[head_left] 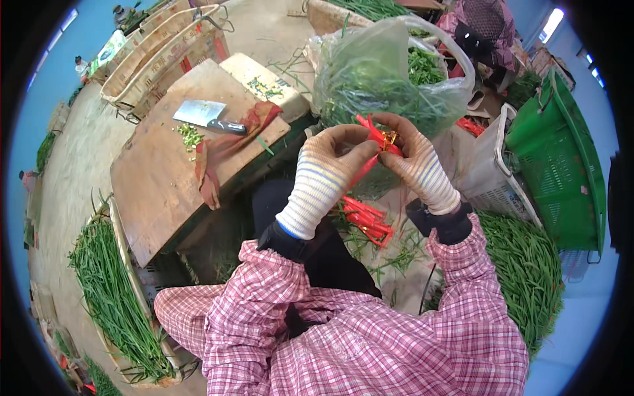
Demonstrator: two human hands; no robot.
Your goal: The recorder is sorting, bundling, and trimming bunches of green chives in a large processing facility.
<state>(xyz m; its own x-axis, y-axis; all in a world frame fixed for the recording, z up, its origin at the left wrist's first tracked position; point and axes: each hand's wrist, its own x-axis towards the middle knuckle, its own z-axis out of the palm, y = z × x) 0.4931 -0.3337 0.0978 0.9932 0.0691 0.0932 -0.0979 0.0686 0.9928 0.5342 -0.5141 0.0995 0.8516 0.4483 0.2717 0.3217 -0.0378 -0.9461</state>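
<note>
My left hand (325, 166) and my right hand (420, 162), both in striped knit gloves with bare fingertips, meet in front of me. Between their fingers they pinch a red plastic strip (364, 171) with a shiny gold piece on it. One tail of the strip hangs down toward the left hand. Below them lies a bundle of similar red strips (367, 222). Just beyond the hands stands a clear plastic bag (360, 56) stuffed with green stalks.
On a wooden board (148, 198) at left lie a cleaver (200, 112), a reddish cloth (210, 162) and chopped green bits (190, 138). Long green stalks (109, 290) fill a crate at lower left; more (518, 270) lie at right, near a green crate (558, 165). Another person (485, 30) sits beyond.
</note>
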